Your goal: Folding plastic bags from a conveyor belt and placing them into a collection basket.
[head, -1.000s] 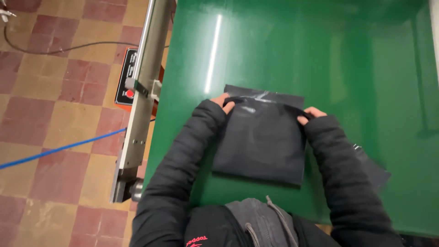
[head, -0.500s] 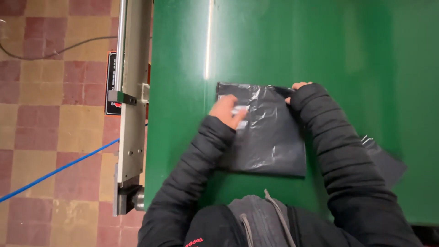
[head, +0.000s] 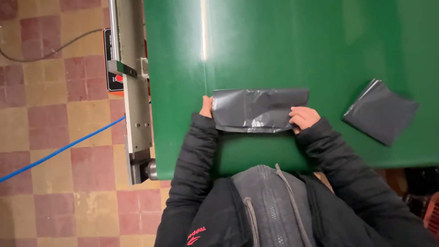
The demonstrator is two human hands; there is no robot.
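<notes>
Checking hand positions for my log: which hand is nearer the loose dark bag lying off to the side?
Right. The right hand holds the folded bag at its end facing the loose bag; the left hand grips the far end.

A dark grey plastic mailer bag (head: 259,110), folded to a wide strip, lies between the left hand (head: 206,107) and right hand (head: 303,117), pinched at both ends. A second, squarish grey bag (head: 380,111) lies right of the right hand. A black-and-orange label plate (head: 109,59) sits on the frame, left of the left hand.
</notes>
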